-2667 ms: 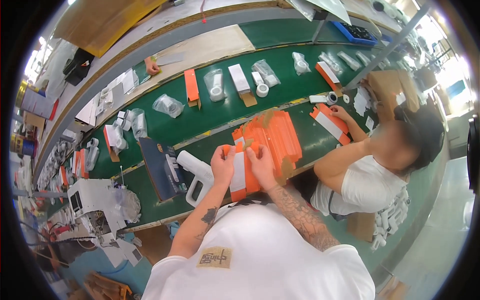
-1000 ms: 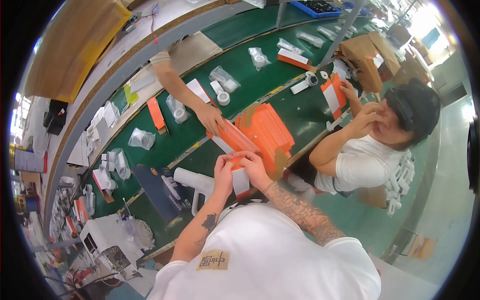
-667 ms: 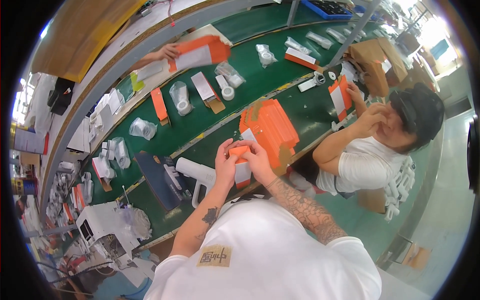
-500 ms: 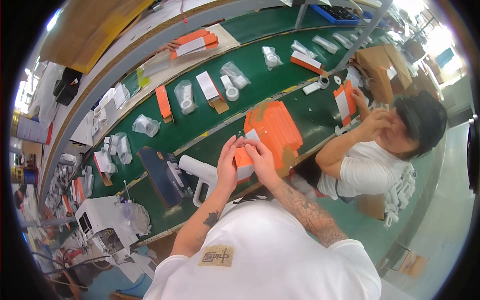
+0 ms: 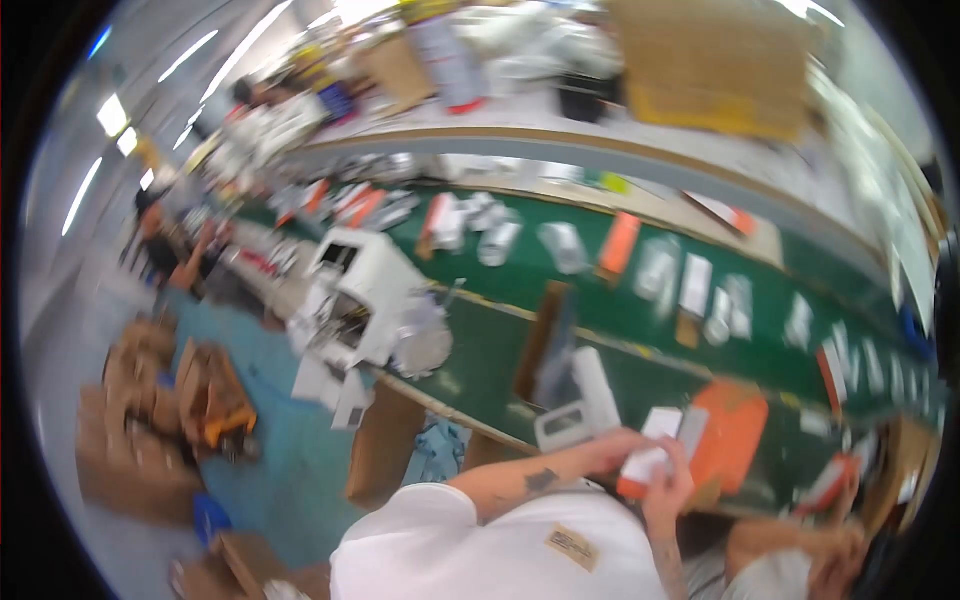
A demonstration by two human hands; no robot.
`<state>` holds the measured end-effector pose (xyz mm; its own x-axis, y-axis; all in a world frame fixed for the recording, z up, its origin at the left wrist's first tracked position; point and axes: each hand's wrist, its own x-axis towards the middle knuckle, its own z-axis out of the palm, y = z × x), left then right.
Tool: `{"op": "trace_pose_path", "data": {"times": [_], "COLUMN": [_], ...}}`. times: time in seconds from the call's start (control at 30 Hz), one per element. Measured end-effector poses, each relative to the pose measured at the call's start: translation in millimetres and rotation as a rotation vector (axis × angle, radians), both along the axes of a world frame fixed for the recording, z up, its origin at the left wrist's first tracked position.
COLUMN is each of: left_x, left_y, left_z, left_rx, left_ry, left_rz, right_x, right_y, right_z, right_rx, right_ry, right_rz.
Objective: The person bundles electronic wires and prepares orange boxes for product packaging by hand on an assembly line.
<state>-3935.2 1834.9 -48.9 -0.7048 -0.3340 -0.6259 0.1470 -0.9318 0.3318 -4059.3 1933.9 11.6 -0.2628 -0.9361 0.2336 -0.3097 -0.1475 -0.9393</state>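
Observation:
A small orange-and-white carton [image 5: 645, 464] is between my two hands, close in front of my body. My left hand [image 5: 612, 452] grips its left side. On its right side is my right hand [image 5: 668, 488], fingers bent against the white face. Motion blur hides the exact finger positions. A stack of flat orange cartons [image 5: 738, 425] lies on the bench just right of my hands. To the left rests a white appliance with a looped handle [image 5: 592, 392], beside a dark upright box [image 5: 552, 345].
On the green bench [image 5: 480, 340] stands a white machine [image 5: 375, 290]. Bagged white parts [image 5: 655, 268] and orange cartons line the far strip. A shelf [image 5: 530, 135] crosses above. Brown cardboard boxes [image 5: 135, 440] fill the floor at left. A co-worker's arm [image 5: 785, 545] is at lower right.
The view has swung left, bringing the machine and floor boxes further into sight. Both hands still hold the carton, which now shows more of its white face.

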Motion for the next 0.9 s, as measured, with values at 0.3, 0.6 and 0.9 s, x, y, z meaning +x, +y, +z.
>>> {"op": "trace_pose_path", "data": {"times": [0.3, 0.6, 0.9], "left_x": [9.4, 42.4, 50.2], "left_y": [12.4, 19.1, 67.9], "left_z": [29.4, 21.9, 31.8], "left_rx": [-0.805, -0.778, -1.041], "left_ry": [-0.203, -0.221, -0.741], "left_rz": [0.224, 0.148, 0.289], "right_x": [1.3, 36.6, 46.7], "right_y": [-9.5, 0.0, 29.6], "right_z": [-44.2, -56.1, -26.7], "right_rx": [0.499, 0.379, 0.363], "right_ry": [-0.838, -0.349, -0.013], "right_rz": [0.128, 0.074, 0.25]}}
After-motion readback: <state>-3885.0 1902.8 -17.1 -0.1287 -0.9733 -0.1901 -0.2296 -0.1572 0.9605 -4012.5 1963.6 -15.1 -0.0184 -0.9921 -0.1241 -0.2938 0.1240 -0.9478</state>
